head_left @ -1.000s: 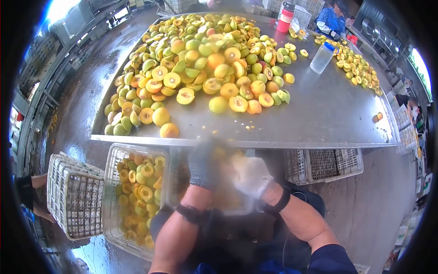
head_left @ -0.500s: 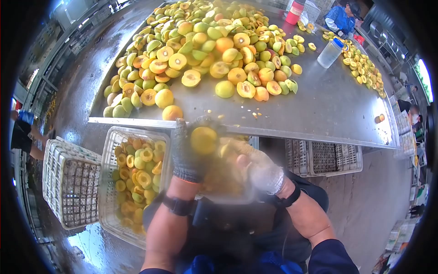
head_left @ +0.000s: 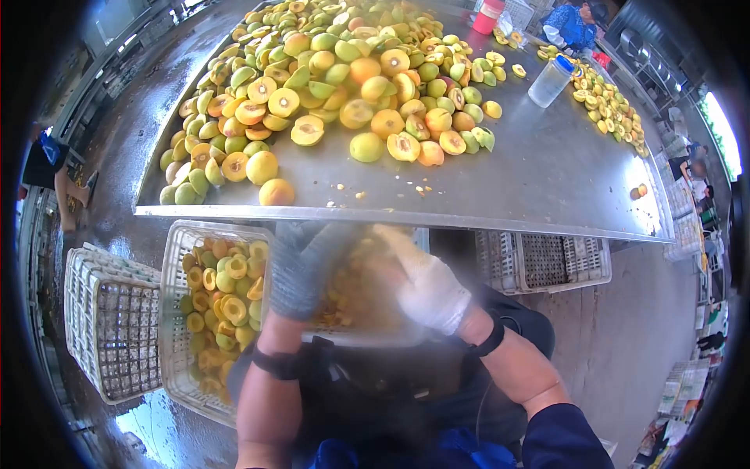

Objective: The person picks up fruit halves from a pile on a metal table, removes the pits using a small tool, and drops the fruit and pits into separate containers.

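My left hand, in a grey glove, is over the left side of a blurred container below the table edge; its fingers are smeared and what they hold, if anything, is hidden. My right hand, in a white glove, points up and left over the same container, its fingertips lost in blur. Small yellow pieces lie in that container. Left of it, a white crate holds halved yellow-green fruit. A large heap of whole and halved fruit covers the table's left and middle.
The metal table bears a clear bottle with blue lid, a red container and a second fruit pile. Empty crates stand at left and under the table. A co-worker is behind; another person is at left.
The yellow fruit piece seen at my left hand no longer shows there. Both hands have shifted left in view, my left hand also lower. The person at far left shows more of the legs.
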Demonstrator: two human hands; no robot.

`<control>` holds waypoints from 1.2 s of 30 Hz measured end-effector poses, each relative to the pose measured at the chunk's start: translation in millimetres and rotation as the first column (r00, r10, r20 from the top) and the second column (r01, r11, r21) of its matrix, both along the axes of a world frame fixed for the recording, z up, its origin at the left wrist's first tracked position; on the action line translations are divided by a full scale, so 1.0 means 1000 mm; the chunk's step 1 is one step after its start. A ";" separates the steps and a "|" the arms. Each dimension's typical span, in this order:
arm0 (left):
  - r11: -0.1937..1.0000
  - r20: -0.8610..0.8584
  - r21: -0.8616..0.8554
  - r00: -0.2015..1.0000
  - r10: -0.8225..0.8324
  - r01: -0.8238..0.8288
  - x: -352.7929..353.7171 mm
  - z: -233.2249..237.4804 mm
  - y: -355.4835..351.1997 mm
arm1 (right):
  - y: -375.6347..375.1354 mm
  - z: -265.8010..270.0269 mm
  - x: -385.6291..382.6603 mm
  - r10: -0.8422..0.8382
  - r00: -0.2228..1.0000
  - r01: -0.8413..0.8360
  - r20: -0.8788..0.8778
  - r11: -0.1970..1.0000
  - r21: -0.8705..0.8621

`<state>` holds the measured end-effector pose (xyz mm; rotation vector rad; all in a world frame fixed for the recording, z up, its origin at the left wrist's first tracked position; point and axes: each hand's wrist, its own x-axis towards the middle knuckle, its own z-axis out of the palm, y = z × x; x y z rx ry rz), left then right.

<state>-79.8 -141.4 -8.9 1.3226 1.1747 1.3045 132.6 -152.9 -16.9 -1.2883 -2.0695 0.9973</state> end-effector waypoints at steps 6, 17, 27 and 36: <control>0.963 0.155 -0.227 0.982 -0.107 0.141 0.001 0.005 0.000 | 0.006 -0.004 0.003 0.053 0.985 -0.028 -0.162 0.988 0.152; 1.000 -0.045 -0.020 0.999 0.000 -0.001 0.015 -0.008 -0.005 | 0.004 -0.008 0.001 -0.002 0.988 0.035 -0.156 0.977 0.210; 0.982 -0.908 -0.176 0.395 -0.136 -0.068 -0.121 0.005 -0.017 | 0.007 0.004 -0.018 -0.033 0.999 0.032 0.025 0.999 0.033; 0.914 -0.782 -0.132 0.607 0.142 -0.384 -0.099 0.022 -0.014 | 0.138 0.037 -0.182 0.076 0.769 -0.180 0.634 0.979 0.101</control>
